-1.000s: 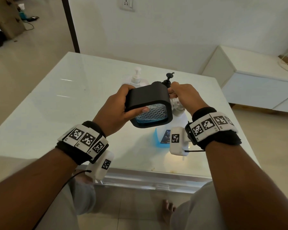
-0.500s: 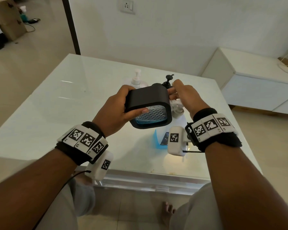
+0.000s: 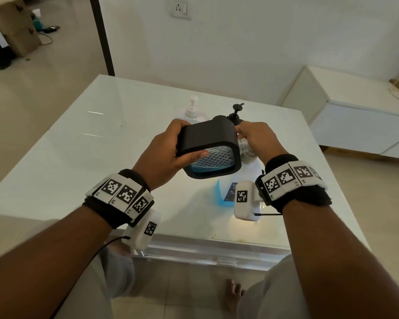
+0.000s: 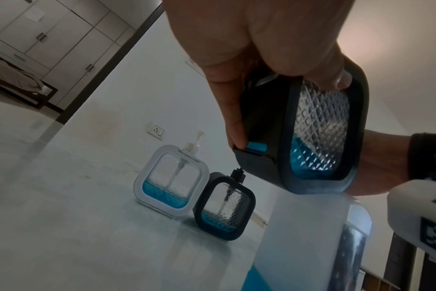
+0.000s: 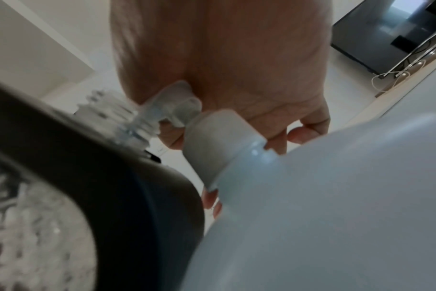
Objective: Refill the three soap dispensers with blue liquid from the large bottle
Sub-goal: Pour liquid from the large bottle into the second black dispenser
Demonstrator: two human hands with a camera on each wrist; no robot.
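My left hand [image 3: 177, 146] grips a black-framed dispenser [image 3: 207, 139] tipped on its side above the table, with a little blue liquid in it [image 4: 311, 157]. At its neck my right hand [image 3: 243, 132] pinches the clear pump head [image 5: 172, 104]. Right below stands the large white bottle [image 5: 336, 216], its cap [image 5: 219, 141] on and blue liquid low in it [image 3: 220, 194]. Farther back on the table stand a white-framed dispenser [image 4: 172, 181] and a second black-framed one [image 4: 224, 206], both upright with pumps on and blue liquid at the bottom.
The white glossy table [image 3: 101, 157] reaches back to a wall with a socket [image 3: 180, 8]. A low white cabinet [image 3: 355, 111] stands to the right. My knees and a bare foot [image 3: 233, 295] are under the near edge.
My right hand has shifted slightly at the held dispenser's neck. The left hand and the dispenser stay where they were.
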